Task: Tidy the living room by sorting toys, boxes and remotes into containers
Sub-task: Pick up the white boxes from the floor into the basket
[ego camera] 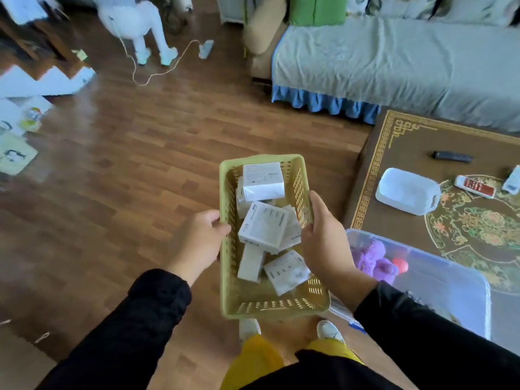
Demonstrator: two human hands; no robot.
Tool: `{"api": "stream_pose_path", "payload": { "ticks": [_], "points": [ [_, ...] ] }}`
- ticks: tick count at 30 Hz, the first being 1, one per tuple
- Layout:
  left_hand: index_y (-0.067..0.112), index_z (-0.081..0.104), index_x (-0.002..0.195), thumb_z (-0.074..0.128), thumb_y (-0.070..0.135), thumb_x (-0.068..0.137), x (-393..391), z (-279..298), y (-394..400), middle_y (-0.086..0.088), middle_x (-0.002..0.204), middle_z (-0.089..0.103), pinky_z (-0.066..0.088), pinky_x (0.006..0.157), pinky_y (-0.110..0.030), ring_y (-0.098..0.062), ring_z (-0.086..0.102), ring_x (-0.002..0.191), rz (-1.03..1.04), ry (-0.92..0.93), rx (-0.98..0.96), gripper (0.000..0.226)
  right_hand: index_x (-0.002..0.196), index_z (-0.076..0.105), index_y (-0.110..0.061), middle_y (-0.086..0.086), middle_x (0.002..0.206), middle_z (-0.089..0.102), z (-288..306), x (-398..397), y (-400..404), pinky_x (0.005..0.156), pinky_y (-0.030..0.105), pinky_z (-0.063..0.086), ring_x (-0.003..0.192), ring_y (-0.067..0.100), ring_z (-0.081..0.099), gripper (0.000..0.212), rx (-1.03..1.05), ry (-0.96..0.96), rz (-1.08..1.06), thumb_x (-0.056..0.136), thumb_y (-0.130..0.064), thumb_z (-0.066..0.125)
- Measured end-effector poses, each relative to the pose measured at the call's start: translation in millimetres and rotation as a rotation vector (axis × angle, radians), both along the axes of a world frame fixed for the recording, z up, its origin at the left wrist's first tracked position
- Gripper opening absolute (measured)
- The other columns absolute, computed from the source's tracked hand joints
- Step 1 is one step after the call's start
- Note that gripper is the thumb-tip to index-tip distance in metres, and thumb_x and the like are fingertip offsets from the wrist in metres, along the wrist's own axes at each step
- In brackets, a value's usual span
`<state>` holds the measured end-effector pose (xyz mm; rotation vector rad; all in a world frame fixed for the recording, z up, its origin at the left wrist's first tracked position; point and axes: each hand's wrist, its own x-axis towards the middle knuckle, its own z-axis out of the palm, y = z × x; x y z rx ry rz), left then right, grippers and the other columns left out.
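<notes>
I carry a yellow-green perforated basket (pixel 281 306) above the wooden floor, with several white boxes (pixel 263 226) lying loose inside. My left hand (pixel 198 240) grips its left rim, thumb curled over the edge. My right hand (pixel 326 243) grips the right rim. To the right, on the table, stands a clear plastic bin (pixel 455 294) holding a purple plush toy (pixel 372 258) and a red ball (pixel 400 266). A black remote (pixel 452 157), a red-and-white remote (pixel 475 186) and a white remote (pixel 512 181) lie further back on the table.
A low table with a patterned brown cloth (pixel 408 142) fills the right side, with a white lidded container (pixel 408 191) on it. A grey sofa (pixel 394 66) stands behind. A white toy horse (pixel 138 23) with a cord, and papers (pixel 17 153) lie on the floor at left.
</notes>
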<state>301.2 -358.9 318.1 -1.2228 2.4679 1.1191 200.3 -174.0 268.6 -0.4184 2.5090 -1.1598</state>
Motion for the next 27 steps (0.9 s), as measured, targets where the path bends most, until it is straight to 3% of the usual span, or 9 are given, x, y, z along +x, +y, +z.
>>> {"api": "stream_pose_path", "payload": {
  "ticks": [3,6,9,12,15,17,19,24,27],
  "points": [
    [0.040,0.046,0.070,0.057,0.034,0.096,-33.6,-1.6,-35.8,-0.015,0.094,0.072,0.053,0.061,-0.038,-0.021,0.054,0.056,-0.115,-0.010,-0.032,0.029,0.147,0.035,-0.018,0.008,0.133,0.059,2.7,-8.2,-19.4,0.084,0.029,0.040,0.116,0.030,0.055,0.064,-0.026,0.019,-0.134,0.086,0.002,0.039],
    [0.042,0.044,0.076,0.056,0.041,0.089,-62.6,-6.6,-58.9,-0.015,0.089,0.071,0.060,0.065,-0.048,-0.019,0.051,0.054,-0.212,-0.056,-0.053,0.018,0.144,0.039,-0.018,0.006,0.130,0.060,4.9,-11.7,-29.2,0.080,0.026,0.036,0.115,0.027,0.056,0.060,-0.050,-0.003,-0.239,0.087,0.004,0.039],
    [0.040,0.036,0.071,0.058,0.035,0.092,-93.5,-12.0,-61.9,-0.002,0.089,0.056,0.051,0.062,-0.037,-0.020,0.053,0.055,-0.307,-0.075,-0.039,0.032,0.145,0.037,-0.015,0.009,0.133,0.059,1.7,-17.8,-28.8,0.086,0.029,0.040,0.118,0.029,0.055,0.061,-0.042,-0.023,-0.327,0.087,0.004,0.038],
    [0.040,0.041,0.067,0.058,0.031,0.097,-132.6,-15.7,-48.8,-0.007,0.092,0.062,0.054,0.060,-0.042,-0.024,0.058,0.057,-0.387,-0.081,-0.024,0.035,0.153,0.029,-0.016,0.008,0.144,0.052,-4.8,-38.7,-18.1,0.092,0.024,0.036,0.128,0.026,0.050,0.067,-0.010,-0.050,-0.410,0.089,0.002,0.038],
    [0.039,0.062,0.096,0.057,0.031,0.099,-172.9,-18.9,-37.4,-0.007,0.099,0.071,0.058,0.062,-0.045,-0.024,0.059,0.057,-0.456,-0.065,0.008,0.010,0.155,0.026,-0.017,0.007,0.147,0.048,-3.1,-67.8,-5.9,0.096,0.024,0.034,0.131,0.025,0.046,0.069,0.013,-0.059,-0.455,0.090,0.002,0.037],
    [0.027,0.061,0.134,0.057,0.031,0.100,-200.1,-21.5,-31.5,0.002,0.092,0.069,0.058,0.063,-0.040,-0.023,0.059,0.057,-0.494,-0.069,0.012,0.034,0.154,0.027,-0.018,0.006,0.147,0.049,-0.3,-83.6,1.3,0.093,0.023,0.034,0.130,0.025,0.047,0.069,0.030,-0.060,-0.503,0.090,0.002,0.037],
    [0.022,0.046,0.150,0.057,0.032,0.100,-223.4,-22.1,-26.4,0.016,0.082,0.060,0.057,0.062,-0.035,-0.021,0.060,0.058,-0.541,-0.091,0.003,0.052,0.153,0.028,-0.018,0.006,0.145,0.051,1.4,-97.0,6.5,0.095,0.025,0.036,0.130,0.026,0.049,0.069,0.032,-0.055,-0.551,0.088,0.002,0.037],
    [0.024,0.051,0.147,0.058,0.032,0.100,-285.0,-23.5,-9.5,0.016,0.087,0.063,0.061,0.065,-0.042,-0.021,0.062,0.058,-0.660,-0.059,0.020,0.049,0.152,0.029,-0.018,0.007,0.143,0.053,2.1,-129.8,20.7,0.097,0.031,0.040,0.128,0.028,0.051,0.068,0.048,-0.056,-0.692,0.087,0.002,0.038],
    [0.026,0.065,0.133,0.058,0.029,0.099,-324.2,-30.6,-5.0,0.010,0.096,0.070,0.055,0.049,-0.031,-0.017,0.059,0.055,-0.770,-0.030,0.028,0.035,0.148,0.034,-0.019,0.003,0.123,0.061,0.5,-147.8,20.7,0.085,0.027,0.040,0.116,0.028,0.056,0.064,0.016,-0.064,-0.784,0.088,0.003,0.038]
  ]
}}
